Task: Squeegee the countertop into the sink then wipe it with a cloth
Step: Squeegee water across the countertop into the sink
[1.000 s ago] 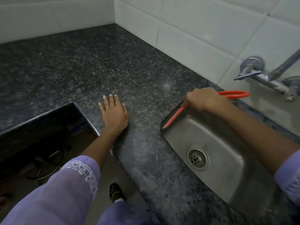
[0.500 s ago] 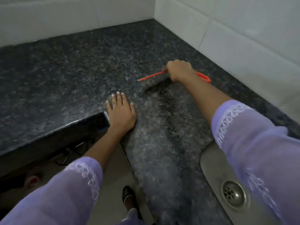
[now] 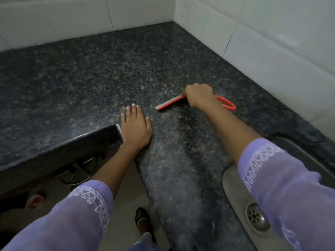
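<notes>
On the worktop (image 3: 90,73), well back from the sink (image 3: 233,180), the right hand (image 3: 199,94) clenches the red squeegee (image 3: 170,103), blade down. Left hand (image 3: 136,125) lies flat just beside the blade, fingers straight, holding nothing. Advice: keep the blade edge fully seated, pull evenly toward the sink, overlap the streak. No cloth visible.

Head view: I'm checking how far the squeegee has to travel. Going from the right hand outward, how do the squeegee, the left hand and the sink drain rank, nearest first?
1. Squeegee: gripped in the right hand itself, blade down on the countertop.
2. Left hand: flat on the countertop at its inner corner, to the left.
3. Sink drain: farthest, low on the right, near the person's body.
</notes>
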